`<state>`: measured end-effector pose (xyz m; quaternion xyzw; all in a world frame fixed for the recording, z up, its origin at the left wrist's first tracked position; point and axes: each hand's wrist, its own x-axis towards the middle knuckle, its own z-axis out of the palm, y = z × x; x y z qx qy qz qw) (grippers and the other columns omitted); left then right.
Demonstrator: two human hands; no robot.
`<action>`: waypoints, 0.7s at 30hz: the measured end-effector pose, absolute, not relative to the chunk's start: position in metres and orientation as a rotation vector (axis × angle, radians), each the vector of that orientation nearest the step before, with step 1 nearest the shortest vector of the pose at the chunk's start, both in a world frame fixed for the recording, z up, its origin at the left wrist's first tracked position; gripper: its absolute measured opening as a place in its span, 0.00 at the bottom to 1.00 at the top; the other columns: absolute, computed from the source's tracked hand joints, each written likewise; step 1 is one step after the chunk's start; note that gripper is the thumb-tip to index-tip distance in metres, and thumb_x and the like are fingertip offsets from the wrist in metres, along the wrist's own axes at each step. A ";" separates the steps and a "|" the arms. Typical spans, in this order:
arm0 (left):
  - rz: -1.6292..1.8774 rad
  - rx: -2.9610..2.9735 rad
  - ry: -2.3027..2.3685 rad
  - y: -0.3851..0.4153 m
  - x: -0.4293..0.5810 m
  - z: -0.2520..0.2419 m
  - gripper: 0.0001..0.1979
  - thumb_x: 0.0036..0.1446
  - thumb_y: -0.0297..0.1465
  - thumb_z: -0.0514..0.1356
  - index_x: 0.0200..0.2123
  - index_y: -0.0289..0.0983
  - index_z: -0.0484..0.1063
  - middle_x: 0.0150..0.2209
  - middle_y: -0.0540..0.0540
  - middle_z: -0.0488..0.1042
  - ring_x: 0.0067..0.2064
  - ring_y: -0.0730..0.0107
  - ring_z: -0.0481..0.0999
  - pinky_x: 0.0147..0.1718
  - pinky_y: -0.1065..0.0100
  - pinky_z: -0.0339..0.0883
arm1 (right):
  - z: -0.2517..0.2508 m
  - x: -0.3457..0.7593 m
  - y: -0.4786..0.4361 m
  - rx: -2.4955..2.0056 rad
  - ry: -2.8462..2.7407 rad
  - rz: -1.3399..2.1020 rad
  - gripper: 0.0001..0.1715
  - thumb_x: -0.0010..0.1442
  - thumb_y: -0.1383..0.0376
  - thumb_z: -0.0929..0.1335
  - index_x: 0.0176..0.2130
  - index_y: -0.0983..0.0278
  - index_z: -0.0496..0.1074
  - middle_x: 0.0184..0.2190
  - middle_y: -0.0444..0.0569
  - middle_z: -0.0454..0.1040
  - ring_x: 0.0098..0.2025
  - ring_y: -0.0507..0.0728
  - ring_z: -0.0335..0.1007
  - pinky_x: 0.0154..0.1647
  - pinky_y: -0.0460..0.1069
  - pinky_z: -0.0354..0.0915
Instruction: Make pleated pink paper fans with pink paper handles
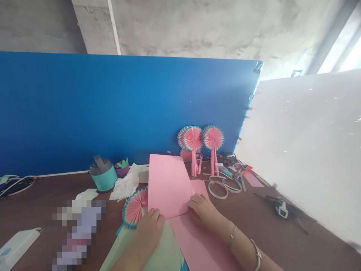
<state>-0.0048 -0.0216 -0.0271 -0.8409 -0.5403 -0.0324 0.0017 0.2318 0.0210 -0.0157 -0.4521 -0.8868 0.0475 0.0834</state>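
Presently, left hand: grip holding pink sheet by lower left corner
Right hand: grip holding its lower right
Pleated fan: partly hidden behind

Left hand, right hand — palm-down

Left hand and right hand bare, forearms likewise where visible. Right wrist: thin, silver-coloured chain bracelet, fine links, small bright bits along it. Higher on that forearm: silver-coloured metal bangle, smooth, rounded, thicker than the chain, small raised piece on the band. Finer detail of both blurred.
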 end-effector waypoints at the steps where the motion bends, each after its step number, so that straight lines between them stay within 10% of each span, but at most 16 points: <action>1: -0.120 -2.651 -1.691 -0.022 -0.005 -0.026 0.16 0.57 0.17 0.47 0.36 0.36 0.72 0.38 0.43 0.72 0.42 0.60 0.69 0.38 0.62 0.62 | -0.015 0.233 0.021 -1.344 -2.618 0.194 0.09 0.57 0.74 0.62 0.34 0.64 0.69 0.36 0.49 0.72 0.39 0.55 0.63 0.40 0.49 0.53; 21: -0.729 -2.622 -2.274 -0.002 -0.010 -0.026 0.09 0.55 0.23 0.51 0.29 0.37 0.70 0.34 0.47 0.74 0.38 0.67 0.71 0.36 0.68 0.60 | -0.028 0.223 0.033 -1.635 -2.136 0.555 0.08 0.49 0.74 0.64 0.22 0.64 0.62 0.28 0.46 0.70 0.34 0.54 0.62 0.34 0.47 0.53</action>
